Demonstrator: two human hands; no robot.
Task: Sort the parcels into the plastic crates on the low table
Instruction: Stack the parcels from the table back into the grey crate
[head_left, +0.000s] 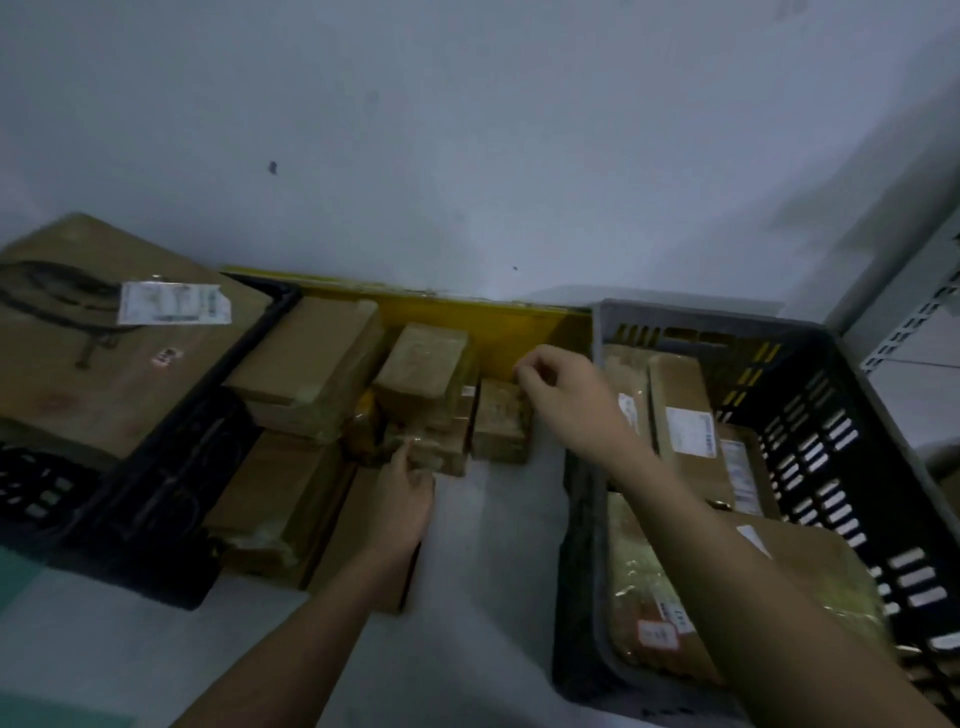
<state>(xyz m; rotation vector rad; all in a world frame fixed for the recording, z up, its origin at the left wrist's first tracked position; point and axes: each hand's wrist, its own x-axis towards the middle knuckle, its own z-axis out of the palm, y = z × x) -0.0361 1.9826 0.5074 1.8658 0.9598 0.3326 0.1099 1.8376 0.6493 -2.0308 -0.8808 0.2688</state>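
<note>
Several brown taped parcels lie piled on the pale low table (498, 519) between two crates. My left hand (402, 493) grips the front edge of a flat taped parcel (441, 452) at the bottom of the pile. My right hand (561, 395) reaches over the left wall of the grey crate (831, 415), with bent fingers at the top far corner of a small brown box (498, 426); I cannot make out a grip. A bigger parcel (423, 364) lies on the pile between them. The grey crate holds several labelled parcels (680, 415). A black crate (156, 478) stands on the left.
A large cardboard box (104, 364) with a white label rests on the black crate. Long flat parcels (306, 364) are stacked beside it. A yellow board (493, 322) runs along the grey wall. The upright of a metal shelf (909, 322) stands at the far right.
</note>
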